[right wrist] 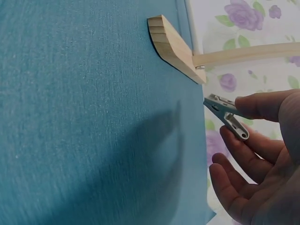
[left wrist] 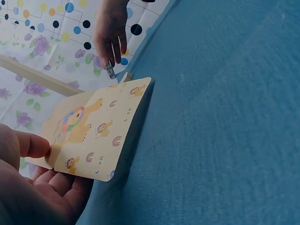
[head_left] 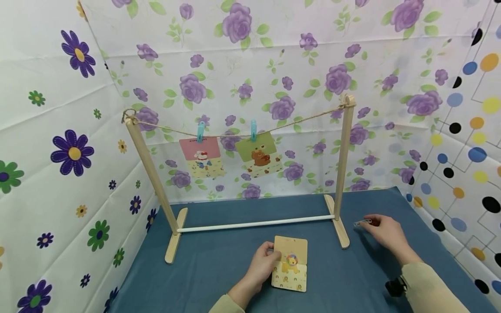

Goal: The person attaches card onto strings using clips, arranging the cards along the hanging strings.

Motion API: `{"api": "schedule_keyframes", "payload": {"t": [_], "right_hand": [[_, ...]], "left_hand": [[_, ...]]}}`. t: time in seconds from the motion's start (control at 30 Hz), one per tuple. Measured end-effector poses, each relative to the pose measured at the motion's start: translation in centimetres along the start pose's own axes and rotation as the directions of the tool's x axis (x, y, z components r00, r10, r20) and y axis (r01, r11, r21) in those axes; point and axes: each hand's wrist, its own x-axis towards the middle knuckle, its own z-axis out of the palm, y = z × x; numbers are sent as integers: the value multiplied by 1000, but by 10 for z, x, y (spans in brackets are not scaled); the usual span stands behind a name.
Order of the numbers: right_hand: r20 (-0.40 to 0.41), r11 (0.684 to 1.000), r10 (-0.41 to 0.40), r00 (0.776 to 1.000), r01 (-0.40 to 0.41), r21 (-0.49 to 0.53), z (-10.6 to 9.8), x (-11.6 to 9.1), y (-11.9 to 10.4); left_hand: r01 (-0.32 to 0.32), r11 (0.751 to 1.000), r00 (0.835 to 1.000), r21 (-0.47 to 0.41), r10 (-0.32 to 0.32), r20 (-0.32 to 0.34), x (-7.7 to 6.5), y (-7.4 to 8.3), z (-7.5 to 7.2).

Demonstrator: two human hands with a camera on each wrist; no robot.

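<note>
My left hand [head_left: 261, 266] pinches a yellow card [head_left: 289, 263] with a cartoon lion on it by its left edge, thumb on the front and fingers behind. The left wrist view shows the card [left wrist: 101, 129] tilted over the blue cloth, with a crease line across it. To the right of the wooden stand, my right hand [head_left: 385, 234] holds a grey clothespin [right wrist: 227, 115] between thumb and fingers. Its remaining fingers are loosely bent in the right wrist view. On the twine [head_left: 305, 119], light blue clothespins hold a pink bunny card [head_left: 201, 156] and a green bear card [head_left: 259, 155].
The stand has a left post [head_left: 152, 174], a right post [head_left: 343, 161] and a white crossbar [head_left: 254, 224] low between its flat feet. Blue cloth [head_left: 219, 252] covers the table. Flowered sheets [head_left: 258, 65] hang behind and at the left, a dotted one [head_left: 465, 143] at the right.
</note>
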Motion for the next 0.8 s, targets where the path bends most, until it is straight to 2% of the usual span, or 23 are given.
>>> {"api": "schedule_keyframes", "payload": {"t": [0.27, 0.63, 0.8], "right_hand": [[-6, 998, -51, 999, 51, -45, -8, -3, 0], [-87, 990, -137, 987, 133, -41, -15, -12, -13], [-129, 984, -172, 977, 164, -71, -19, -15, -18]], "left_hand": [[-42, 999, 999, -16, 42, -2, 1, 2, -2], [-76, 997, 996, -26, 75, -49, 1, -1, -3], [-86, 996, 994, -35, 84, -70, 2, 0, -3]]}}
